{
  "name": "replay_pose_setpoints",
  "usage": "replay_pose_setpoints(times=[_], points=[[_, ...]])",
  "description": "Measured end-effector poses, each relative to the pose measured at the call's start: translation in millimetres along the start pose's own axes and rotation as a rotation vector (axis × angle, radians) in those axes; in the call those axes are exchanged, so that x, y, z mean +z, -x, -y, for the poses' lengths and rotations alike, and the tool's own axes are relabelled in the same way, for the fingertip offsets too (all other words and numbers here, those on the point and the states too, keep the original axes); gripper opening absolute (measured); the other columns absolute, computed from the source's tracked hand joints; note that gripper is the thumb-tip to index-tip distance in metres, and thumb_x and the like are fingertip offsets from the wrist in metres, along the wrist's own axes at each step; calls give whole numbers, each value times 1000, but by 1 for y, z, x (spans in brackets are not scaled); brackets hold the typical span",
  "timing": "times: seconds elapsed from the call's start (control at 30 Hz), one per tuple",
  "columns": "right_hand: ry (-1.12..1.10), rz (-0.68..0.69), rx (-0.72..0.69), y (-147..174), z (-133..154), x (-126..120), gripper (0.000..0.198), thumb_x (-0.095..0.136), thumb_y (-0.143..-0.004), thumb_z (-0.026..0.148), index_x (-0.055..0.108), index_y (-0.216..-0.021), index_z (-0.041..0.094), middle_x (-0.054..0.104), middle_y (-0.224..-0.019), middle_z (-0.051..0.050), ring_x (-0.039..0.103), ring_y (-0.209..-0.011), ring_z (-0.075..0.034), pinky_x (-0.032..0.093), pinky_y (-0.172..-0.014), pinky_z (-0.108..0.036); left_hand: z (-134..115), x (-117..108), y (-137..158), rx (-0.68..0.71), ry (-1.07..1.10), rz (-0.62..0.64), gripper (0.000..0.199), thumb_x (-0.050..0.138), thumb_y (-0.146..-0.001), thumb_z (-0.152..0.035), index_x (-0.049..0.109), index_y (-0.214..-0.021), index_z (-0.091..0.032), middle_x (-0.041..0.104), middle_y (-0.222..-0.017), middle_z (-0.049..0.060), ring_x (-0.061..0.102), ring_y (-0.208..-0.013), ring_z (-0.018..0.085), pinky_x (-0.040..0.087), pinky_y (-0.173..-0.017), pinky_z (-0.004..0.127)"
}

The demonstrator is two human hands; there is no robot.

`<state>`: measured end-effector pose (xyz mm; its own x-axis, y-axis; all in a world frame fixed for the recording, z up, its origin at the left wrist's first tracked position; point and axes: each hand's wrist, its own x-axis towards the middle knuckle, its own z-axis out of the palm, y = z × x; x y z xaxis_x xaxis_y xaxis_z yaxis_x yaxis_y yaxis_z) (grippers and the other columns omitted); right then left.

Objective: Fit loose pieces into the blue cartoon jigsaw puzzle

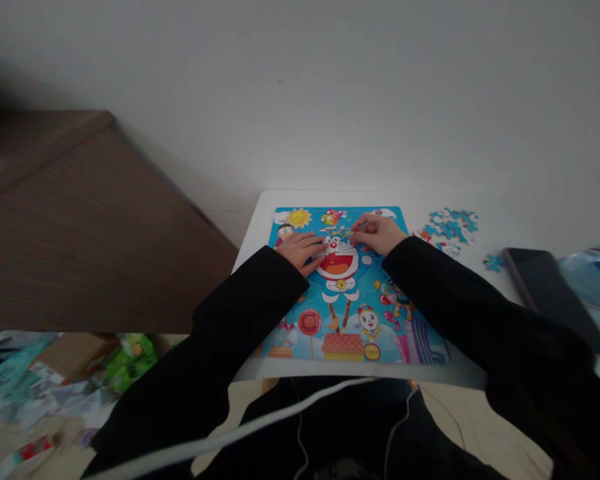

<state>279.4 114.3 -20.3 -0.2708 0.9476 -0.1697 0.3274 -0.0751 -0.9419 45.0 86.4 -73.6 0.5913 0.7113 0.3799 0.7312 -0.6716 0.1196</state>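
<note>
A colourful cartoon jigsaw puzzle (pixel 280 313) lies on a white table, with a blue cat figure in its middle. My left hand (pixel 303 251) rests on it with fingers stretched out flat, beside the cat's face. Across from it, my right hand (pixel 377 233) is bent over the upper part of the picture, thumb and fingers pinched together. A small puzzle piece (pixel 352 235) seems to be at those fingertips, mostly hidden by them. To the right of the puzzle lies a pile of loose pieces (pixel 453 225), blue, white and red.
One loose blue piece (pixel 493 263) lies near a dark phone or tablet (pixel 555 293) at the right. A clear plastic bag (pixel 593 277) is beyond it. Left stands a brown wooden cabinet (pixel 105 247), with bags and a cardboard box (pixel 73 357) below. A white cable (pixel 280 420) crosses in front.
</note>
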Motion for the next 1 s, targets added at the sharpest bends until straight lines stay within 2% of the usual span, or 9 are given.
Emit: replay_pose_setpoints(times=[0.1,0.17,0.3,0.43,0.53,0.73,1.0], points=[[27,-34,65,-9,11,12,14,69,-71,17,58,-79,19,67,-61,1,64,-57,-12,50,-47,-21,1,0,0,19,5,10,36,47,-91,-39,63,-117,-19,65,-118,10,56,-115,27,46,-96,48],[125,-82,69,-12,15,20,14,70,-73,16,59,-80,19,67,-60,1,65,-59,-13,51,-51,-22,2,0,0,42,4,-11,38,47,-91,-39,62,-118,-18,64,-119,11,56,-115,28,47,-96,48],[400,-198,-46,-14,13,28,10,72,-72,19,64,-78,19,67,-59,1,67,-62,-16,54,-63,-29,3,2,0,61,0,-15,42,47,-90,-39,58,-124,-16,61,-124,12,54,-118,29,45,-99,47],[493,-169,-111,-15,8,27,4,69,-76,23,69,-76,19,72,-71,-3,68,-68,-17,55,-66,-30,1,2,0,1,-20,84,47,47,-90,-40,51,-131,-20,56,-132,10,48,-125,29,41,-102,50],[590,-173,-146,-14,8,26,10,66,-79,24,73,-85,21,73,-80,-4,68,-74,-18,54,-70,-31,-1,1,0,-34,-34,134,48,45,-91,-42,48,-135,-22,55,-134,9,45,-127,29,40,-103,52],[671,-148,-274,-13,8,23,17,66,-78,24,74,-92,22,72,-96,-4,66,-73,-16,54,-73,-32,-4,-2,2,-65,-42,151,48,43,-92,-45,49,-133,-22,55,-133,9,44,-128,29,37,-104,52],[681,-83,-300,-15,3,20,27,70,-75,28,71,-102,25,72,-99,-3,65,-71,-18,54,-76,-36,-5,-5,-1,-67,-48,164,51,43,-91,-45,48,-134,-19,54,-134,12,45,-127,32,38,-101,55]])
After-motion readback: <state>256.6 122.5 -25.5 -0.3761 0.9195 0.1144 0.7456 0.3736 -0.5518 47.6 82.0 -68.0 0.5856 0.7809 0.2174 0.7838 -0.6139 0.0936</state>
